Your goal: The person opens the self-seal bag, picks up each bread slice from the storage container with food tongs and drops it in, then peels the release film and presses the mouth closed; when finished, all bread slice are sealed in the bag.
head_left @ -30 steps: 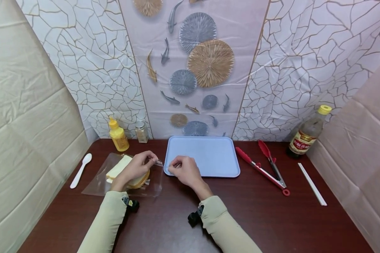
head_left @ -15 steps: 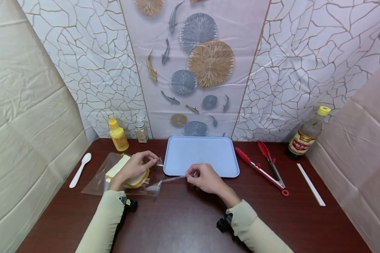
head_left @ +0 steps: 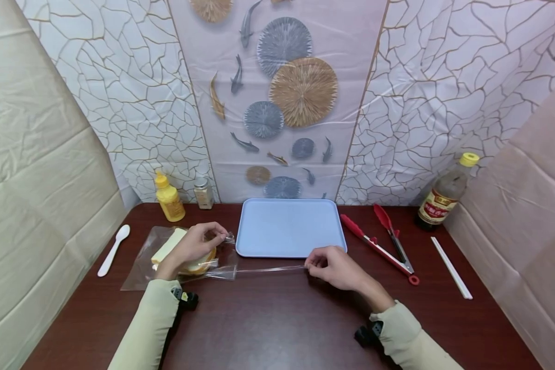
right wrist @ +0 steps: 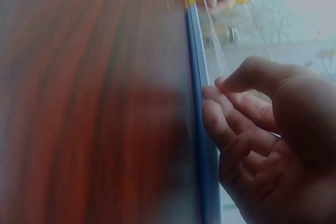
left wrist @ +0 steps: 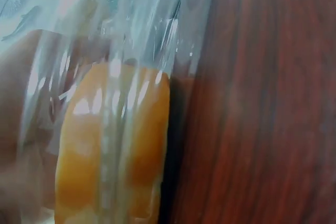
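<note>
A clear plastic bag (head_left: 141, 264) with sliced bread (head_left: 168, 246) inside lies on the dark wooden table at the left. My left hand (head_left: 199, 244) rests on the bread and pinches the bag's upper edge near its mouth. My right hand (head_left: 326, 266) pinches a thin clear strip (head_left: 268, 269) that stretches from the bag's mouth rightward along the front rim of the light blue tray (head_left: 289, 226). In the left wrist view the bread's brown crust (left wrist: 113, 150) shows through shiny plastic. The right wrist view shows my right hand (right wrist: 223, 85) pinching the strip (right wrist: 212, 35) beside the tray rim (right wrist: 202, 145).
A white spoon (head_left: 113, 250) lies at the far left. A yellow squeeze bottle (head_left: 168, 197) and a small spice jar (head_left: 204, 192) stand by the back wall. Red tongs (head_left: 381, 241), a white chopstick sleeve (head_left: 452, 267) and a dark sauce bottle (head_left: 445, 194) sit to the right.
My right hand has drawn the clear strip out from the bag's mouth, moving rightward along the tray's front edge. My left hand has stayed on the bag.
</note>
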### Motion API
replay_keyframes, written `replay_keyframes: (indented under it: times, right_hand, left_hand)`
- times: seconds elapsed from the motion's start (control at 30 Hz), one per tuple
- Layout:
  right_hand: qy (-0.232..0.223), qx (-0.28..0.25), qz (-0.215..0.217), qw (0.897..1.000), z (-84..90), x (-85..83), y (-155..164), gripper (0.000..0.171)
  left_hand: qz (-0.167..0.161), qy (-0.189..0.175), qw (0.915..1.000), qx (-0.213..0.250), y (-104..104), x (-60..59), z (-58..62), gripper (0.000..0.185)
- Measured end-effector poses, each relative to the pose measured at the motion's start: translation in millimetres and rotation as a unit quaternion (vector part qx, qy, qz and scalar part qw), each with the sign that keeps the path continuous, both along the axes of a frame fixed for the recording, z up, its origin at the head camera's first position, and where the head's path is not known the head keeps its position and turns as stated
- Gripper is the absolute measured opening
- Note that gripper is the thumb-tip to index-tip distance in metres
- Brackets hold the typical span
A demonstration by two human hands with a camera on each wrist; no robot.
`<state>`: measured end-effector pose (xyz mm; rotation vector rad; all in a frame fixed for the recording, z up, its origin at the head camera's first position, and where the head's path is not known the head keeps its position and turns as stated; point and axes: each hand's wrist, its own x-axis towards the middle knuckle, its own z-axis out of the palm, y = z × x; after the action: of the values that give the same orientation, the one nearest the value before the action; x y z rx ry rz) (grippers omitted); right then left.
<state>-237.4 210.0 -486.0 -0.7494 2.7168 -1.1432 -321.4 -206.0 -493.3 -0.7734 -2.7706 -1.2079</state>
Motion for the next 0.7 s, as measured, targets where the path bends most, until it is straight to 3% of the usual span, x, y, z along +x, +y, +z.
replay_keyframes:
  times: [0.2, 0.37, 0.7]
  right_hand:
    - [-0.021, 0.031, 0.001, 0.999, 0.3, 1.8, 29.4, 0.006]
    - [-0.029, 0.027, 0.031, 0.999, -0.2, 6.6, 50.9, 0.008]
    - [-0.066, 0.016, 0.042, 0.997, 5.5, 7.5, 58.6, 0.015]
  left_hand:
    - [0.002, -0.003, 0.9999, -0.011, 0.7, -1.0, -1.2, 0.009]
    - [0.007, 0.004, 1.0, -0.005, 3.4, -1.0, -0.9, 0.01]
    - [0.025, 0.022, 0.9992, -0.022, 4.1, 1.7, 11.2, 0.017]
